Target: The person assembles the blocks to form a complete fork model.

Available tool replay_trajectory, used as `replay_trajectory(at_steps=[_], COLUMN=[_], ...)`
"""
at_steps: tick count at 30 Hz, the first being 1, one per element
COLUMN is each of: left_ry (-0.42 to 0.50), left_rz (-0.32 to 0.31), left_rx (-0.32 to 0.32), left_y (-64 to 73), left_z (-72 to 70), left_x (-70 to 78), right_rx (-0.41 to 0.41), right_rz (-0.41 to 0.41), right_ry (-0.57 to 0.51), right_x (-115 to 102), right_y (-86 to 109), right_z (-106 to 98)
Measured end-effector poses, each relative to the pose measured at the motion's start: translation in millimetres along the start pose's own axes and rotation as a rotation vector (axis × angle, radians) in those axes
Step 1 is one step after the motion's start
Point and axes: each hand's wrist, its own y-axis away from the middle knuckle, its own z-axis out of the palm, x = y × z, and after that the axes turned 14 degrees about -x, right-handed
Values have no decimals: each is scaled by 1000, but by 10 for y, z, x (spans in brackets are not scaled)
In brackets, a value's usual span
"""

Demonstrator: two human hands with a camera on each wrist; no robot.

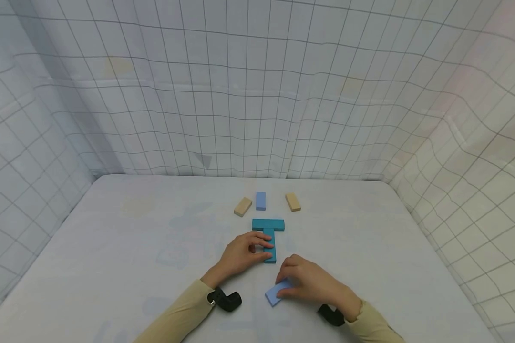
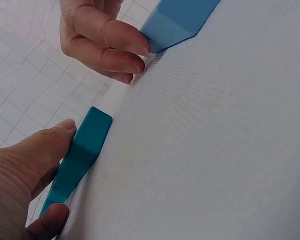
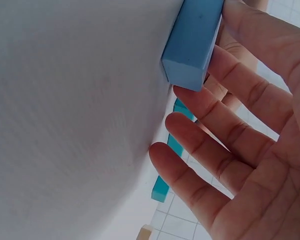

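Observation:
My left hand [image 1: 242, 252] bends over a teal block [image 1: 270, 258], its thumb and fingertips on the block's upper face. That block lies lengthwise, its far end meeting a second teal block [image 1: 268, 225] set crosswise, so the two form a T. In the left wrist view the thumb lies along the edge of the teal block [image 2: 87, 140]. Nearer and to the right, my right hand [image 1: 311, 280] pinches a light blue block [image 1: 273, 294] between thumb and fingers, low over the table and turned at an angle. The right wrist view shows the blue block [image 3: 192, 45] by the thumb, the other fingers spread.
Behind the T lie a tan block [image 1: 242, 206], another light blue block [image 1: 261, 201] and a second tan block [image 1: 293, 202]. White cloth covers the table [image 1: 124, 247]. A grid-patterned curtain [image 1: 257, 95] encloses the back and both sides.

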Motion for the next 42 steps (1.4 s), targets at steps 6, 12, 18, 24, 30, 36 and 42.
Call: replay_trajectory(at_steps=[6, 12, 18, 24, 30, 36, 42], left_ry=[9, 13, 8, 8, 8, 0, -2], left_rz=[2, 1, 8, 6, -3, -5, -3], left_rx=[-6, -6, 5, 4, -4, -12, -17], left_y=[2, 3, -5, -12, -6, -3, -8], left_z=[7, 10, 17, 17, 9, 7, 6], left_x=[0, 1, -7, -12, -2, -16, -32], right_rx=[-14, -31, 16, 9, -3, -3, 0], right_rz=[-44, -107, -11, 97, 152, 174, 201], right_ry=[-22, 5, 55, 26, -11, 10, -1], right_x=[-30, -38, -14, 20, 42, 56, 54], right_y=[36, 59, 80, 103, 144, 171, 172], right_z=[-8, 1, -8, -39, -65, -60, -55])
